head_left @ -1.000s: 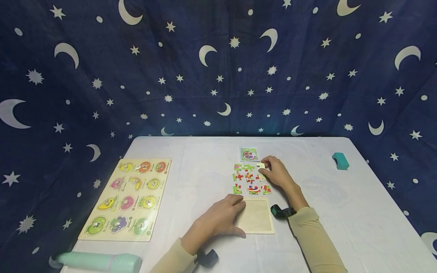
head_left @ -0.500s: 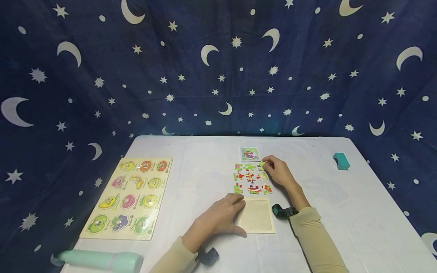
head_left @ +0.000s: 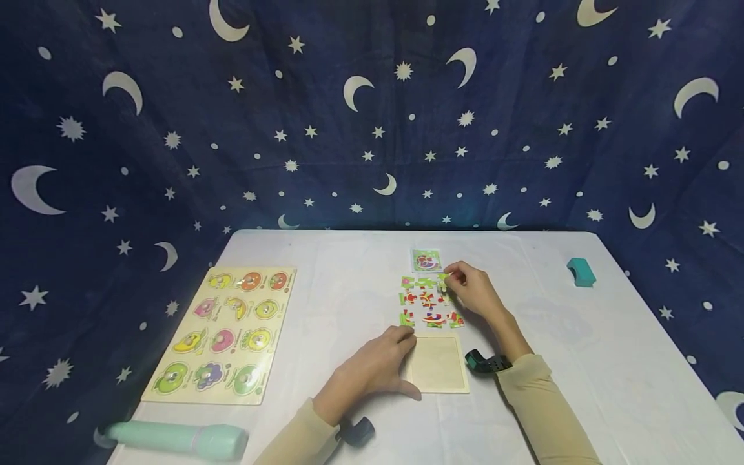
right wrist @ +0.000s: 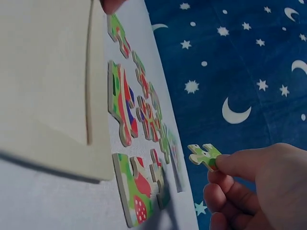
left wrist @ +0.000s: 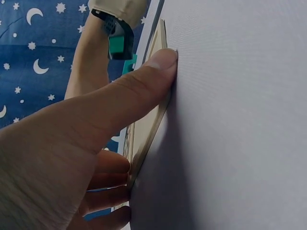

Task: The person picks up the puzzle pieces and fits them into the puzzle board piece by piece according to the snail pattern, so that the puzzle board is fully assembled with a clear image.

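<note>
A small green-and-white jigsaw piece is pinched between the thumb and fingers of the right hand, raised over the far right of the laid-out pieces. Those pieces, such as a purple-and-red piece, lie in loose rows just beyond a shallow wooden puzzle tray. At the tray's left side the left hand holds it, thumb by the near edge and fingers by the far edge. In the left wrist view the left thumb reaches along the tray's rim, while the other fingers bend at its far corner.
A picture card lies behind the pieces. To the left is a fruit knob-puzzle board, with a mint-green cylindrical object in front of it. A teal block sits far right. A star-patterned cloth hangs behind the white table.
The right hand's piece has turned in its fingertips and now overlaps the piece below it in view. Both hands stay in nearly the same place; the head view has shifted slightly.
</note>
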`<state>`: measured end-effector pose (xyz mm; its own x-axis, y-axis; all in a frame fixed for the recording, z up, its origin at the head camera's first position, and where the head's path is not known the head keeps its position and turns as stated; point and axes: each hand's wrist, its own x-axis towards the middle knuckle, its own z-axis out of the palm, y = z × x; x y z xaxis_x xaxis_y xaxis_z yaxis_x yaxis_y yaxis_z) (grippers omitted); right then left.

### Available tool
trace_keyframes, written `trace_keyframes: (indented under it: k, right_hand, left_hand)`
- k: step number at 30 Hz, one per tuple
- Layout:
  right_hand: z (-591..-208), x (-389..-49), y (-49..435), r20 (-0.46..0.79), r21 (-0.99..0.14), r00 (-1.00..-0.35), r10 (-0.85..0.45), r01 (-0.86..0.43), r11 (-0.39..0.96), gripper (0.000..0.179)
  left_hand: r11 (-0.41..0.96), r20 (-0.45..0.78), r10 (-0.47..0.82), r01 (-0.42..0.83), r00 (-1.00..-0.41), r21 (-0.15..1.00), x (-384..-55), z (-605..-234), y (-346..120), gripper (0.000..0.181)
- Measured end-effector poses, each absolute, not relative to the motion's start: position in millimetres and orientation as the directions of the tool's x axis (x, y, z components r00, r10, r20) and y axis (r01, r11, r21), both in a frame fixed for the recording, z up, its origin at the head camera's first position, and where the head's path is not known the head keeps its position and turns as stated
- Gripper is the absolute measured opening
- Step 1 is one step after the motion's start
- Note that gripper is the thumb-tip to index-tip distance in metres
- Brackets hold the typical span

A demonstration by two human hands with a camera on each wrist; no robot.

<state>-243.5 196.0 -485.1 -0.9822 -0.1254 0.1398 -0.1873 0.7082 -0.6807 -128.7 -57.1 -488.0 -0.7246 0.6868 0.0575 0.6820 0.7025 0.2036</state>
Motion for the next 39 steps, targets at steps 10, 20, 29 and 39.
trace_keyframes:
  k: [10, 20, 29, 39]
  right_hand:
    - [-472, -227, 195, 0.172, -0.679, -0.971, -0.166, -0.239, 0.694, 0.018]
    - [-462, -200, 198, 0.142, -0.661, -0.966, -0.215, -0.254, 0.706, 0.016]
    - [-468, -180, 199, 0.158, -0.636, -0.947, -0.280, -0.314, 0.704, 0.013]
    - [-478, -163, 202, 0.084, -0.665, -0.940, -0.330, -0.299, 0.684, 0.011]
  left_hand:
    - [0.712, 0.037, 0.679, 0.670, -0.733, 0.209, -132, -485, -59, 0.102]
    - [0.713, 0.035, 0.677, 0.667, -0.735, 0.218, -131, -486, -59, 0.104]
    - [0.719, 0.021, 0.674, 0.662, -0.739, 0.213, -131, -485, -58, 0.104]
    - [0.716, 0.023, 0.672, 0.657, -0.740, 0.237, -130, -485, -56, 0.103]
